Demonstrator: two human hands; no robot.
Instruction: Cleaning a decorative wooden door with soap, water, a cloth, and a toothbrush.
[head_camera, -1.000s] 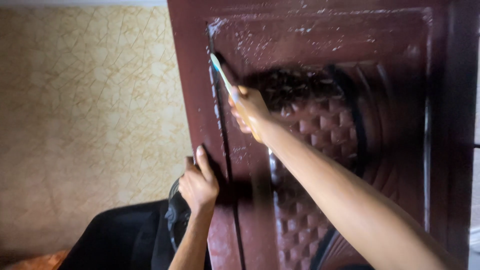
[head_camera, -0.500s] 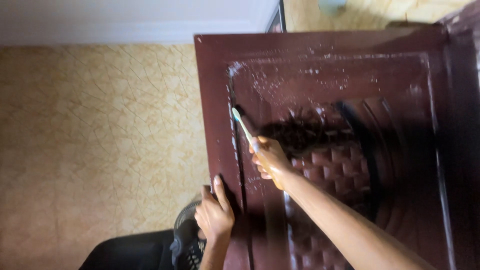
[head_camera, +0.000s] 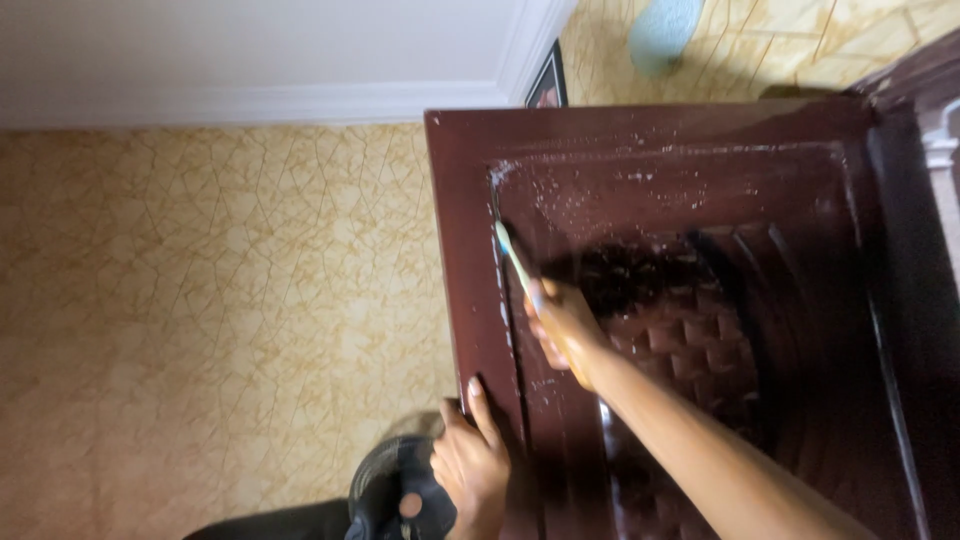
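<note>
A dark red-brown door (head_camera: 780, 200) with carved panels and white soapy flecks fills the right side. My right hand (head_camera: 562, 330) grips a toothbrush (head_camera: 512, 255) with a light blue head. Its bristles press into the groove near the door's upper left corner. My left hand (head_camera: 475, 460) rests on the door's left edge lower down, fingers flat against the wood and thumb wrapped around the edge.
A yellow-beige cracked-pattern wall (head_camera: 220, 320) lies behind the door on the left. White ceiling moulding (head_camera: 260, 100) runs along the top. A dark fan (head_camera: 395, 495) stands below my left hand. A small framed picture (head_camera: 548, 88) hangs high up.
The view has tilted upward, so the door top and ceiling now show. My right hand with the toothbrush and my left hand sit lower in the frame, still on the same door edge.
</note>
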